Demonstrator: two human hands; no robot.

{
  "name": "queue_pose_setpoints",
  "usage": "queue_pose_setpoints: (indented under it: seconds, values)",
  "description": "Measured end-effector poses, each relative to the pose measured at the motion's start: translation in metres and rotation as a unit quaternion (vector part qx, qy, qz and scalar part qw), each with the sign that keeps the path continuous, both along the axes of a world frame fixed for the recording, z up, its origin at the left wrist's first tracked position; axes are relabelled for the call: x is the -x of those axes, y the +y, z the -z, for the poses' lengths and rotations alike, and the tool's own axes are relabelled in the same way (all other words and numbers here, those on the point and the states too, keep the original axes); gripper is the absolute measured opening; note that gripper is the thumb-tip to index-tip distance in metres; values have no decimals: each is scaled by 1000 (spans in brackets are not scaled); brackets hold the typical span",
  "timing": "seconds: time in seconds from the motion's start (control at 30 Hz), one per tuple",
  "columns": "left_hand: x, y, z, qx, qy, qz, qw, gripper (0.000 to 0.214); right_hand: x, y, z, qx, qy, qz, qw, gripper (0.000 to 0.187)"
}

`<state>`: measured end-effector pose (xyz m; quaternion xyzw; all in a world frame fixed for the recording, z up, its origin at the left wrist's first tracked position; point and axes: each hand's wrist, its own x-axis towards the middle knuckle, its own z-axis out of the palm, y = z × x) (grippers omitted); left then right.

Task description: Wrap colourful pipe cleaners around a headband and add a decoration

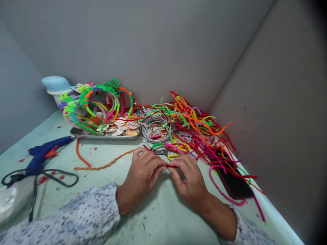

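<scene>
Between my two hands runs a red pipe cleaner [171, 166], pinched at both sides near the middle of the table. My left hand [144, 173] is closed on it with thumb and fingertips; part of the red length shows behind the knuckles. My right hand [190, 180] pinches it a little to the right, fingers curled. Just beyond the hands lie scissors [163, 151] with yellow handles, partly covered by coloured pipe cleaners. An orange pipe cleaner [109, 164] stretches over the table left of my left hand.
At the back left, a metal tray [112, 137] holds shells under several pipe-cleaner hoops [88, 98]. A blue glue gun [41, 154] with a cable lies left. Coiled wire [157, 127], heaped pipe cleaners [194, 122] and a phone [236, 183] occupy the right. A blue-lidded container [57, 86] stands behind.
</scene>
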<state>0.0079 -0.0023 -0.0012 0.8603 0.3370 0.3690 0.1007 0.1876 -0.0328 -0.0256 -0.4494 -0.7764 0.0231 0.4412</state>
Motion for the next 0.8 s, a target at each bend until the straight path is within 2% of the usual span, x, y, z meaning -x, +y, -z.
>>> queue_pose_setpoints:
  seconds: [0.23, 0.5, 0.8]
  values:
    - [-1, 1, 4, 54, 11, 2, 998, 9, 0, 2, 2, -4, -10, 1, 1000, 9]
    - [0, 0, 3, 14, 18, -6, 1000, 10, 0, 2, 1, -3, -6, 4, 1000, 9]
    - [-1, 0, 3, 8, 61, 4, 998, 14, 0, 2, 1, -3, -25, -2, 1000, 10]
